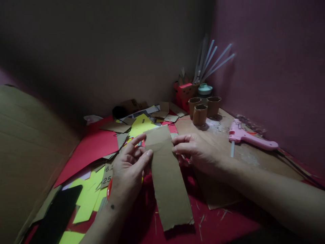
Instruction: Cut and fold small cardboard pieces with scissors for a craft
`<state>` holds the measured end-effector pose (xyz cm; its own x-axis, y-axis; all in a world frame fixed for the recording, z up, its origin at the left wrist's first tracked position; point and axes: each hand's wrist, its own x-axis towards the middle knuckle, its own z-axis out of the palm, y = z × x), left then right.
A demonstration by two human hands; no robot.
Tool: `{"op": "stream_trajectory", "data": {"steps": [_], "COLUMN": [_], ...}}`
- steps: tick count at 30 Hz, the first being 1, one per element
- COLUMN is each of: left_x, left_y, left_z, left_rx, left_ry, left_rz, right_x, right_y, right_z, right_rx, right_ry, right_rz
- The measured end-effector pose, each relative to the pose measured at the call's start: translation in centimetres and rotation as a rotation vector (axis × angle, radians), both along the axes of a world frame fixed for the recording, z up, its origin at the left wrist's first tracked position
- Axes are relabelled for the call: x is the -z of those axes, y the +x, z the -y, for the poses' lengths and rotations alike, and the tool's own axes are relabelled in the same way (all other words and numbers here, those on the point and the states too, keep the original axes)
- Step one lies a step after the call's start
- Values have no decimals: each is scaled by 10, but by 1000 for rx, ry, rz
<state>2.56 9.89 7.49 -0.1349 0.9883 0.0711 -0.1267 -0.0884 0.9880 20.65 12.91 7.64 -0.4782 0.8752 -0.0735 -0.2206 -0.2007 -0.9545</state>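
From the head camera, you hold a long brown cardboard strip (167, 176) between both hands, low over the middle of the worktop (254, 159); its far end is square and sits between your fingertips, while its near end is ragged and points back toward you. Your left hand (128, 169) pinches the strip's left edge near the top, thumb on the face of the card and forefinger stretched up along the edge, so that grip is closed on the strip; something orange-red shows at the heel of that hand, too hidden to identify. Your right hand (196, 150) closes on the strip's right edge at about the same height, fingers curled over the edge, knuckles toward the camera. Under and left of your hands lies a spread of paper: a red sheet (88, 149), yellow paper pieces (87, 196) and small cardboard offcuts, one bearing printed numbers. A large cardboard panel (27, 149) leans up at far left. To the right of your right hand, a pink glue gun (250, 137) lies on a bare brown board, well apart from the strip. Beyond it, three short cardboard tubes (203, 108) stand upright together near the corner, with clear glue sticks (213, 62) fanning up behind them
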Motion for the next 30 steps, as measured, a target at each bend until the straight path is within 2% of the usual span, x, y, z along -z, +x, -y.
{"op": "stream_trajectory", "data": {"steps": [5, 10, 20, 30], "left_x": [2, 4, 3, -1], "left_y": [0, 0, 1, -1], "left_z": [-1, -2, -2, 1], "left_rx": [-10, -26, 1, 12], "left_ry": [-5, -5, -17, 67], "left_rz": [-2, 7, 21, -168], "right_x": [2, 6, 8, 16], "right_y": [-2, -4, -5, -7], "right_z": [-1, -3, 1, -4], "right_rx": [8, 108, 122, 133], "right_ry": [-3, -28, 77, 68], "right_rz": [-33, -147, -150, -183]}}
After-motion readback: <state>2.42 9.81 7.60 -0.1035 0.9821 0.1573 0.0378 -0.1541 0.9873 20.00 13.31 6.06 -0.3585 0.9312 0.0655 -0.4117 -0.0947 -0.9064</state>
